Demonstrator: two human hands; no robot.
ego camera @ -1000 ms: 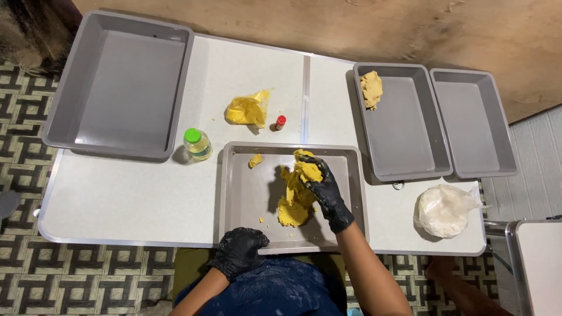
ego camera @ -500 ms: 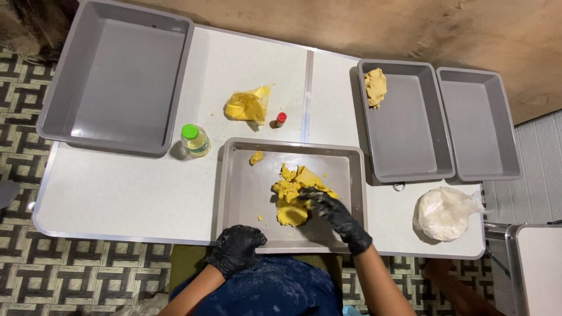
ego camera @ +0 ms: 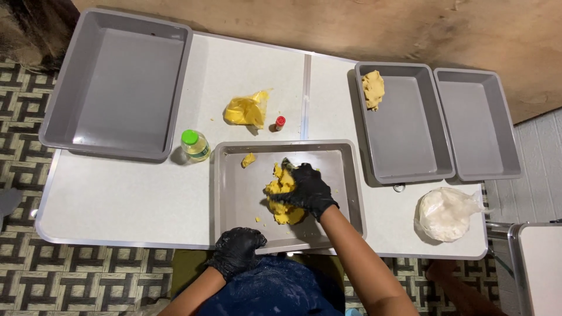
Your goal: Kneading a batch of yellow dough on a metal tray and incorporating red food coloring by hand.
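The right hand (ego camera: 307, 190), in a black glove, lies fingers spread and curled down over the lump of yellow dough (ego camera: 282, 199), gripping it from the right side and top. The dough sits near the middle of the shallow grey metal tray (ego camera: 228, 199), directly under and just left of that hand, its long axis running from the tray's far edge toward the near one. The left hand (ego camera: 237, 250), also black-gloved, is loosely closed on the tray's near rim and holds no dough; the right hand is clearly the nearer to it. A small yellow scrap (ego camera: 248, 160) lies toward the tray's far left corner. Just beyond the tray's far left corner stands a green-capped plastic bottle (ego camera: 195, 146).
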